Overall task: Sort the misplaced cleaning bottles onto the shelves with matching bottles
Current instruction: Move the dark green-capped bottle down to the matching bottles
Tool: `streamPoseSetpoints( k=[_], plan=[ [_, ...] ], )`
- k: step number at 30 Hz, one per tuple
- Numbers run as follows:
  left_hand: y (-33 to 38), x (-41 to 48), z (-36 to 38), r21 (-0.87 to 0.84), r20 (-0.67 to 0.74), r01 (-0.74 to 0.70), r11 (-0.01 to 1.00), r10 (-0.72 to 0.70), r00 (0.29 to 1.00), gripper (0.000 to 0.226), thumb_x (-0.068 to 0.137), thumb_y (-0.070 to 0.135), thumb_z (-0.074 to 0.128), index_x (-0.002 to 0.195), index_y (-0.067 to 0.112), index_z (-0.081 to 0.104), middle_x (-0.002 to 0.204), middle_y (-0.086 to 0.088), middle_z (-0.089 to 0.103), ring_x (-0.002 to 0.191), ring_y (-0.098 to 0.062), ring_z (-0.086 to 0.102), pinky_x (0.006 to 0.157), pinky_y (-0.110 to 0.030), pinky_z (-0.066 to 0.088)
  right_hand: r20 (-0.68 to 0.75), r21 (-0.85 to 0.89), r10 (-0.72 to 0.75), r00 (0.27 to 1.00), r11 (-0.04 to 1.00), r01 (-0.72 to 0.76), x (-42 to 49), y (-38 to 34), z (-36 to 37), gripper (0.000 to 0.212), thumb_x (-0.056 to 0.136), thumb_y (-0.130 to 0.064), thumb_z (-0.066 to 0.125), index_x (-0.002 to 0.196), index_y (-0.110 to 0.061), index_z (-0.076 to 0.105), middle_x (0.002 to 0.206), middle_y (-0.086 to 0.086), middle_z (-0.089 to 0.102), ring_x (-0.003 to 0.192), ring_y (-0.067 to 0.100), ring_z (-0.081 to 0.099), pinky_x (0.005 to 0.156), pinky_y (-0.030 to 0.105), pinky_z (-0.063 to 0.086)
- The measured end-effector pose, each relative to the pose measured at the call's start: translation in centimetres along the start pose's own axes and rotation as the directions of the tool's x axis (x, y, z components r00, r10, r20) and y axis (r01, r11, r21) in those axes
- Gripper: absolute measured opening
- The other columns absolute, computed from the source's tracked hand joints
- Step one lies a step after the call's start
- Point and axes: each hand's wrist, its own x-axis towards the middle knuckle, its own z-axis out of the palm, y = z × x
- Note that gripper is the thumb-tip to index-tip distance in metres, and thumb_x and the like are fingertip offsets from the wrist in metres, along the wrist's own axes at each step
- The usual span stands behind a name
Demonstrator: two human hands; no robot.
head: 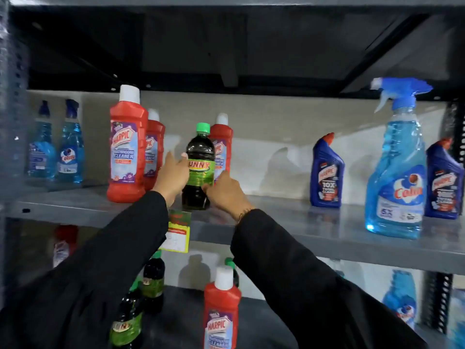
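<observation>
A dark bottle with a green cap and green label (200,167) stands upright on the upper grey shelf (289,222), among red Harpic bathroom-cleaner bottles (127,147). My left hand (173,177) wraps its left side, thumb on the label. My right hand (227,193) touches its lower right side with fingers curled. On the shelf below stand similar dark green-capped bottles (153,278) and one red Harpic bottle (221,308). Both arms wear black sleeves.
On the upper shelf, blue Colin bottles (71,147) stand at far left, blue Harpic toilet-cleaner bottles (327,172) at right, and a tall blue Colin spray bottle (397,167) near the front edge. A yellow price tag (176,235) hangs from the shelf edge.
</observation>
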Motion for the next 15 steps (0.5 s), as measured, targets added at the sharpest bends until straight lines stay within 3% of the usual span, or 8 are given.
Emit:
streamPoseSetpoints(
  k=[3, 6, 8, 10, 15],
  plan=[
    [-0.9, 0.1, -0.5, -0.132, 0.203, 0.075, 0.988, -0.047, 0.978, 0.032, 0.099, 0.033, 0.030, 0.111, 0.014, 0.054, 0.114, -0.008, 0.059, 0.097, -0.017, 0.057, 0.076, -0.028, 0.041, 0.113, 0.083, 0.012, 0.993, 0.996, -0.022, 1.0, -0.4, 0.7, 0.033, 0.086, -0.017, 0.058, 0.116, -0.004, 0.054, 0.119, 0.020, 0.062, 0.108, 0.034, 0.058, 0.086, 0.034, 0.046],
    [-0.9, -0.4, -1.1, -0.172, 0.184, 0.074, 0.982, -0.041, 0.982, 0.025, 0.099, 0.029, 0.036, 0.113, 0.020, 0.054, 0.110, -0.003, 0.059, 0.079, -0.007, 0.056, 0.060, -0.025, 0.043, 0.082, 0.178, 0.014, 0.997, 0.984, -0.028, 1.0, -0.1, 0.5, 0.031, 0.085, -0.016, 0.062, 0.113, -0.005, 0.058, 0.115, 0.019, 0.064, 0.106, 0.033, 0.060, 0.092, 0.039, 0.050],
    [-0.5, -1.0, -1.3, -0.100, 0.142, -0.023, 0.995, 0.037, 0.989, 0.029, 0.097, 0.031, 0.039, 0.119, 0.017, 0.053, 0.115, -0.006, 0.061, 0.086, -0.014, 0.060, 0.063, -0.031, 0.051, 0.050, 0.262, 0.004, 0.999, 0.965, -0.017, 0.2, 0.1, -0.1, 0.028, 0.084, -0.015, 0.063, 0.110, -0.005, 0.060, 0.112, 0.019, 0.066, 0.105, 0.034, 0.061, 0.095, 0.046, 0.050],
    [-0.1, -2.0, -1.3, 0.057, 0.086, -0.208, 0.977, 0.203, 0.976, 0.032, 0.096, 0.034, 0.040, 0.117, 0.016, 0.056, 0.112, -0.009, 0.065, 0.094, -0.022, 0.062, 0.076, -0.042, 0.056, -0.012, 0.312, -0.005, 1.000, 0.950, 0.008, -1.2, 0.6, -1.0, 0.024, 0.084, -0.017, 0.064, 0.106, -0.008, 0.063, 0.110, 0.016, 0.068, 0.104, 0.032, 0.062, 0.096, 0.047, 0.049],
    [2.4, -7.0, 0.6, 0.120, -0.074, -0.538, 0.835, 0.548, 0.834, 0.031, 0.097, 0.033, 0.040, 0.118, 0.017, 0.057, 0.103, -0.010, 0.069, 0.091, -0.022, 0.064, 0.078, -0.042, 0.054, -0.241, 0.402, -0.143, 0.960, 0.885, 0.233, -6.7, 2.0, -3.9, 0.026, 0.086, -0.014, 0.059, 0.112, -0.019, 0.059, 0.110, 0.007, 0.070, 0.103, 0.023, 0.062, 0.097, 0.047, 0.048]
  ],
)
